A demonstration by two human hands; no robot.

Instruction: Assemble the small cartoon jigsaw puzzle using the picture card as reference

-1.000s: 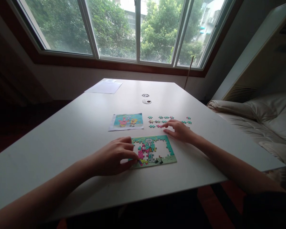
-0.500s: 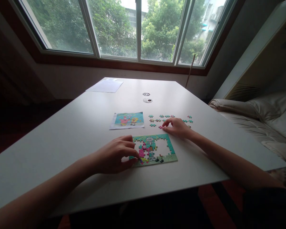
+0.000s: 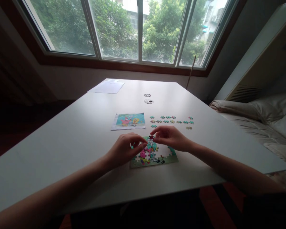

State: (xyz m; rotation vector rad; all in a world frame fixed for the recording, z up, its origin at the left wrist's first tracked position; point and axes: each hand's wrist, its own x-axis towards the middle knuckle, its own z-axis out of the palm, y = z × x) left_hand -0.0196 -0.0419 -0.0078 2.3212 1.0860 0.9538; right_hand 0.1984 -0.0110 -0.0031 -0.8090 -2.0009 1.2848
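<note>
A partly built cartoon jigsaw puzzle [image 3: 154, 156] lies near the front edge of the white table [image 3: 85, 133]. My right hand [image 3: 173, 139] hovers over its upper edge, thumb and forefinger pinched on a small dark pink puzzle piece [image 3: 151, 137]. My left hand [image 3: 125, 150] is raised over the puzzle's left side, fingers curled and pointing toward that piece; whether they touch it I cannot tell. Several loose puzzle pieces [image 3: 171, 121] lie in rows behind the puzzle to the right. A printed reference picture [image 3: 128, 121] lies behind it to the left.
A sheet of paper [image 3: 106, 86] lies at the table's far left. Two round cable ports [image 3: 148, 101] sit in the tabletop's middle. A thin stick [image 3: 189, 73] leans under the wide window. A sofa with cushions [image 3: 259, 117] stands close on the right.
My right hand picked a pink piece from the loose rows and carried it back over the puzzle. My left hand lifted off the puzzle's left edge and moved toward the piece.
</note>
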